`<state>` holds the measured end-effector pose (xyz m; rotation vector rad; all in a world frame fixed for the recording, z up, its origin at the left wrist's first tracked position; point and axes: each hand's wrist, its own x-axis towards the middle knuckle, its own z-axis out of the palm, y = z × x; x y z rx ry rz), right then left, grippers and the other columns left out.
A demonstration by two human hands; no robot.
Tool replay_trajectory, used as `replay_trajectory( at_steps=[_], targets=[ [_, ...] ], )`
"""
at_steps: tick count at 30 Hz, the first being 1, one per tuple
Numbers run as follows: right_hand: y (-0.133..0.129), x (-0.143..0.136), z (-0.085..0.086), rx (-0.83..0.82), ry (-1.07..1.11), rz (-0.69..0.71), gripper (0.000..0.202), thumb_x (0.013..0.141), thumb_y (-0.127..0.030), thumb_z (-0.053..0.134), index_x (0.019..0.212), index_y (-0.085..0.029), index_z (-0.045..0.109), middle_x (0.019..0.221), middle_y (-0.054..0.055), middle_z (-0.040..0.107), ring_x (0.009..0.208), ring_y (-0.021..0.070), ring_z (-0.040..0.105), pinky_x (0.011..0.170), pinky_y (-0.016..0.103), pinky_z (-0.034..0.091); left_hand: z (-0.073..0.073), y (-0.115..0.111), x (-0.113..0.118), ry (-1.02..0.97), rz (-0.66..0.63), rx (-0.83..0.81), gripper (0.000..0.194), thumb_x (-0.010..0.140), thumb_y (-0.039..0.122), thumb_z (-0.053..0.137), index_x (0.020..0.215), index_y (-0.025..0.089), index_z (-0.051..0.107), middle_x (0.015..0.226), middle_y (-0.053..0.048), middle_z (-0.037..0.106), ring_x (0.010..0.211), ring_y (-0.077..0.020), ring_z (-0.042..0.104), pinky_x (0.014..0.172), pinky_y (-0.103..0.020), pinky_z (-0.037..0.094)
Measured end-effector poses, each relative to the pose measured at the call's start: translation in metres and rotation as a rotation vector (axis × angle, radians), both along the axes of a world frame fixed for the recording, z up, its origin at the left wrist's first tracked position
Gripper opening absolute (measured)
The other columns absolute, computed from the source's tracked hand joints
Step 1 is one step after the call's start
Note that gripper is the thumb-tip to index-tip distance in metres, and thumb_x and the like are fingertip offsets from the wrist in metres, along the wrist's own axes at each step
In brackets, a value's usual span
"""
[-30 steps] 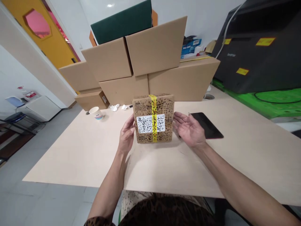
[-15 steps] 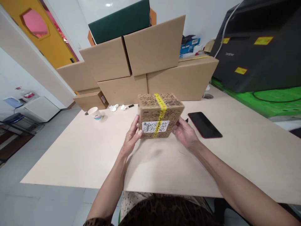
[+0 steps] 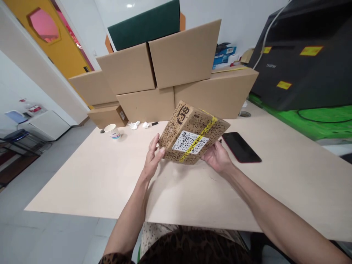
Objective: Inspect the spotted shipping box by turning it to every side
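A small brown box [image 3: 172, 128] with dark speckles, a white label and a yellow tape strip is held tilted above the pale table [image 3: 96, 183]. My left hand [image 3: 153, 157] grips its lower left corner, with the thumb on the near side. At its lower right, my right hand [image 3: 218, 157] holds the box from below and the side; some of those fingers are hidden behind it. Just right of that hand lies a black tablet-like device [image 3: 242, 147] with a red edge.
Large cardboard boxes [image 3: 184, 55] are stacked along the back, topped by a dark green box [image 3: 145, 25]. A paper cup [image 3: 112, 131] and crumpled tissues [image 3: 134, 125] stand back left. A black Brother machine [image 3: 297, 73] occupies the right, on a green surface [image 3: 286, 123].
The small box has turned and tipped between my hands, so its left side with black print now shows and its right end is raised. Both hands stay nearly in place.
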<state>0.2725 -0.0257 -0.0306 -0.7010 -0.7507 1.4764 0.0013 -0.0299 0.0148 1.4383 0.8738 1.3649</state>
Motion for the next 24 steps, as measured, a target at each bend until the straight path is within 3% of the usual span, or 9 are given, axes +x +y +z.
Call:
replay_trajectory(
  at_steps=[3, 6, 10, 14, 20, 24],
  targets=[
    [-0.003, -0.004, 0.0, -0.072, 0.016, 0.057, 0.039, 0.09, -0.066, 0.064, 0.108, -0.032, 0.072, 0.113, 0.003, 0.083, 0.117, 0.0341, 0.074, 0.092, 0.065, 0.06, -0.001, 0.001, 0.005, -0.011, -0.002, -0.046, 0.068, 0.08, 0.051, 0.086, 0.141, 0.032, 0.065, 0.168, -0.008, 0.043, 0.162, -0.0371, 0.024, 0.134, -0.054, 0.017],
    [-0.006, -0.008, 0.0, -0.071, 0.042, 0.029, 0.044, 0.089, -0.071, 0.062, 0.111, -0.034, 0.072, 0.119, 0.003, 0.082, 0.119, 0.0347, 0.073, 0.092, 0.067, 0.059, -0.001, 0.002, 0.01, -0.079, -0.064, -0.054, 0.071, 0.08, 0.059, 0.083, 0.142, 0.03, 0.062, 0.166, -0.009, 0.045, 0.159, -0.0368, 0.031, 0.133, -0.053, 0.022],
    [-0.003, -0.007, -0.001, -0.037, 0.048, -0.107, 0.046, 0.087, -0.074, 0.062, 0.105, -0.034, 0.075, 0.115, 0.001, 0.083, 0.12, 0.0339, 0.073, 0.092, 0.061, 0.062, -0.001, 0.0, 0.011, -0.177, -0.055, -0.033, 0.072, 0.083, 0.067, 0.076, 0.142, 0.028, 0.061, 0.154, -0.012, 0.054, 0.154, -0.0358, 0.038, 0.13, -0.052, 0.027],
    [0.003, -0.005, -0.005, -0.005, 0.014, -0.313, 0.044, 0.083, -0.074, 0.068, 0.098, -0.033, 0.076, 0.105, 0.0, 0.084, 0.116, 0.0326, 0.075, 0.092, 0.053, 0.065, -0.001, -0.005, 0.012, -0.051, -0.054, -0.072, 0.085, 0.079, 0.058, 0.084, 0.152, 0.031, 0.051, 0.134, -0.011, 0.059, 0.135, -0.0341, 0.053, 0.122, -0.053, 0.037],
    [-0.003, -0.014, 0.005, -0.079, -0.074, -0.433, 0.069, 0.08, -0.09, 0.056, 0.103, -0.026, 0.072, 0.104, 0.008, 0.083, 0.118, 0.0341, 0.074, 0.094, 0.051, 0.064, 0.006, -0.013, 0.019, 0.316, -0.021, -0.021, 0.076, 0.074, 0.065, 0.081, 0.137, 0.026, 0.067, 0.12, -0.009, 0.057, 0.109, -0.0275, 0.059, 0.095, -0.042, 0.053],
    [-0.008, -0.019, 0.013, 0.033, -0.164, -0.443, 0.054, 0.084, -0.076, 0.066, 0.11, -0.029, 0.069, 0.123, 0.003, 0.079, 0.127, 0.0301, 0.069, 0.101, 0.047, 0.061, 0.012, -0.018, 0.021, 0.327, 0.007, -0.028, 0.07, 0.08, 0.066, 0.076, 0.134, 0.023, 0.068, 0.115, -0.007, 0.061, 0.076, -0.0137, 0.053, 0.072, -0.031, 0.05]
  ],
)
